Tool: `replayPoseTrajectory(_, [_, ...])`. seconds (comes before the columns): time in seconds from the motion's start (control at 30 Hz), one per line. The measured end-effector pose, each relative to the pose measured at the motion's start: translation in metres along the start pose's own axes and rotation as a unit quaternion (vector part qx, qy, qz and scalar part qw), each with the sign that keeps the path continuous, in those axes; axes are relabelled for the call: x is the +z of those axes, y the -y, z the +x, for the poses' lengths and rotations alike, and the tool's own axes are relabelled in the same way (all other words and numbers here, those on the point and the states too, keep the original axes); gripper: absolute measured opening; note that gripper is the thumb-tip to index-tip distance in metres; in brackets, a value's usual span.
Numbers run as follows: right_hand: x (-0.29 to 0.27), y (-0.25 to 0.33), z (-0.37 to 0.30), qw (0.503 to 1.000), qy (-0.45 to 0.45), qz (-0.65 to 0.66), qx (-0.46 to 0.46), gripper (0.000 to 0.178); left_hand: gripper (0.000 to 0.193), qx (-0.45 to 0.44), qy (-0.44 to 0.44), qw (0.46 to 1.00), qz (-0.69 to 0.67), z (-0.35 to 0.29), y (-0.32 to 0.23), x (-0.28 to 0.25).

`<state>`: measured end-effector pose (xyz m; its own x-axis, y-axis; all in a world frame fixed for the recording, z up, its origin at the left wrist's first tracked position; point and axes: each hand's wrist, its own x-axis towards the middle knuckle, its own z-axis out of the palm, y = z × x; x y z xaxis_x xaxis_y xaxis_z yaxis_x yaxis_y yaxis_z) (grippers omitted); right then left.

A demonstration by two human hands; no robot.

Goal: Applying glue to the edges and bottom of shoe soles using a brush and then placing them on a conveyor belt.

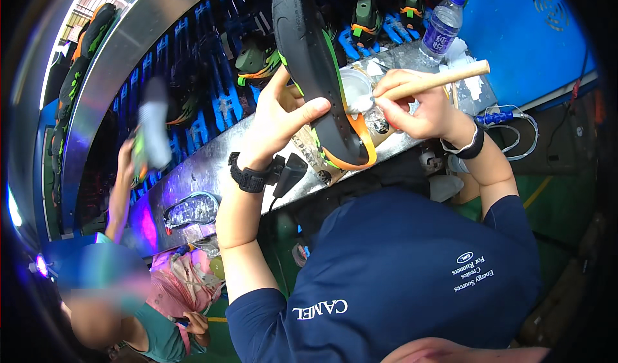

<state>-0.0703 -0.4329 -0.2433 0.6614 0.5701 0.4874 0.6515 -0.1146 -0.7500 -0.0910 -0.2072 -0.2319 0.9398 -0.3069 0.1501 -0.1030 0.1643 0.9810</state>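
Observation:
My left hand (280,120) grips a long black shoe sole (308,57) with green and orange edging, its thumb lying across the sole's face. The sole stands tilted above the metal bench, its orange-edged end toward me. In my right hand (415,105), pinched between thumb and fingers, is a brush with a pale wooden handle (460,76). The brush's whitish tip is close to the sole's right edge; whether it touches cannot be made out. Just behind the tip sits a translucent white cup (354,83), partly hidden by the sole.
A conveyor with blue racks (222,105) carries several shoes behind the metal bench (193,163). A water bottle (442,28) stands by a blue box (531,35). At left, a co-worker's hand (129,150) holds a blurred shoe. Another sole (192,210) lies on the bench.

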Motion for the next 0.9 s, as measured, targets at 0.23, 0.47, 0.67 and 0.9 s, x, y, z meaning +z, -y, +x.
replayPoseTrajectory(0.23, [-0.007, -0.006, 0.019, 0.99, -0.092, -0.021, -0.101, 0.005, 0.067, -0.021, 0.025, 0.999, -0.003, -0.006, 0.007, 0.005])
replayPoseTrajectory(0.47, [-0.02, -0.01, 0.033, 0.977, -0.137, -0.094, -0.13, 0.008, 0.069, -0.047, 0.053, 0.997, 0.017, -0.01, 0.005, 0.011])
replayPoseTrajectory(0.67, [-0.019, -0.007, 0.034, 0.966, -0.161, -0.107, -0.171, 0.005, 0.068, -0.043, 0.05, 0.998, 0.014, -0.012, 0.004, 0.014])
replayPoseTrajectory(0.9, [-0.001, -0.002, 0.01, 0.962, -0.095, -0.121, -0.224, 0.006, 0.068, -0.039, 0.029, 0.999, 0.0, -0.01, 0.001, 0.018])
